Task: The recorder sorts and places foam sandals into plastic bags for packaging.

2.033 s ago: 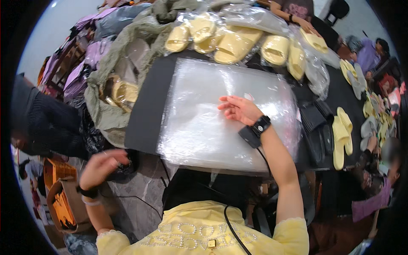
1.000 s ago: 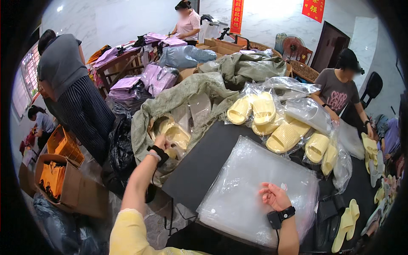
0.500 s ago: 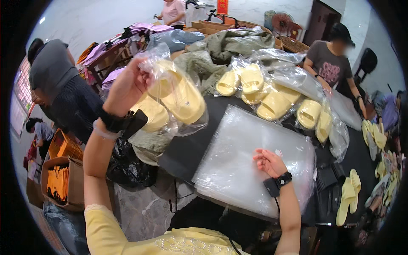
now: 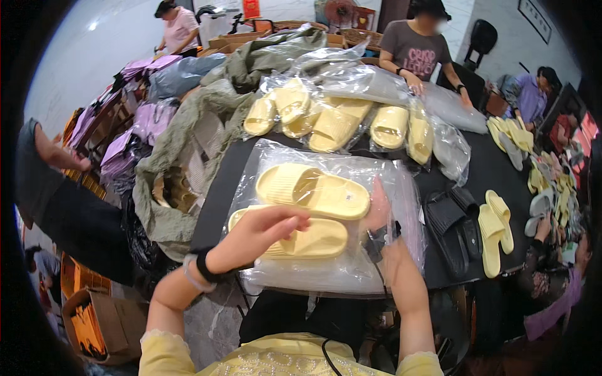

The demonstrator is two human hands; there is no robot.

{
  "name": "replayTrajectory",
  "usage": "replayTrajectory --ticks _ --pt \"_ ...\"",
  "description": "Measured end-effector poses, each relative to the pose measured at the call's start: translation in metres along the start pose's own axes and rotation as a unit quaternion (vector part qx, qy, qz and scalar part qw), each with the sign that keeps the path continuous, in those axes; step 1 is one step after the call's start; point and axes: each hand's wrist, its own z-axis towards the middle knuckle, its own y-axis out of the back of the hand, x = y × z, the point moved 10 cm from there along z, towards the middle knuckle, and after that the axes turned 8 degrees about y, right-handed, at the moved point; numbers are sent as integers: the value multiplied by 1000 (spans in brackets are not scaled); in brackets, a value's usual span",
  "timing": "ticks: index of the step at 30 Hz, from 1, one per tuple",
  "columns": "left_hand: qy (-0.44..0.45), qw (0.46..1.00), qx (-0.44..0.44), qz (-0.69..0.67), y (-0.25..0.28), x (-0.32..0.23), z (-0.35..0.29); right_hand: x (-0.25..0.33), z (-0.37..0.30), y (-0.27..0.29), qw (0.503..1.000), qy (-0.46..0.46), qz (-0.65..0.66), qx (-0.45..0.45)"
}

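Observation:
A pair of pale yellow slides lies on the stack of clear plastic bags point(image 4: 295, 277) in front of me, toes to the left. The far slide point(image 4: 342, 194) shows whole; my left hand point(image 4: 260, 233) hovers over the near slide point(image 4: 329, 239) and hides part of its strap. Its fingers are stretched out with nothing held. Beside the heels, on the right, is my right hand point(image 4: 378, 208), somewhat blurred, fingers extended and pointing away from me. Whether clear film covers this pair, I cannot tell for sure.
Bagged yellow slides point(image 4: 338, 122) line the table's far side. Black slides point(image 4: 448, 225) and a loose yellow pair point(image 4: 495, 229) lie at the right. An open green woven sack point(image 4: 188, 156) stands left. A co-worker point(image 4: 417, 53) handles plastic bags across the table.
My left hand has come down from the upper left, where it held up a bagged yellow pair. A yellow pair now lies on the bag stack. My right hand is beside its heels.

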Motion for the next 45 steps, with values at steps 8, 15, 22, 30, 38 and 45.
replayTrajectory --ticks 8,15,22,30,38,45 --pt "-41 789 -466 397 64 59 -79 -34 -25 57 911 -202 345 -98" --pt "9 854 -331 402 45 100 -58 13 -43 35 926 -224 -204 225" --pt "1 853 -237 465 7 90 -46 57 4 -55 946 109 -102 287" --pt "2 845 -271 460 5 129 -44 17 17 -93 884 109 -363 273" --pt "7 874 -293 388 15 134 -45 26 5 -21 898 78 -397 173" --pt "71 851 -293 430 19 137 -43 56 4 -50 909 176 -334 174"
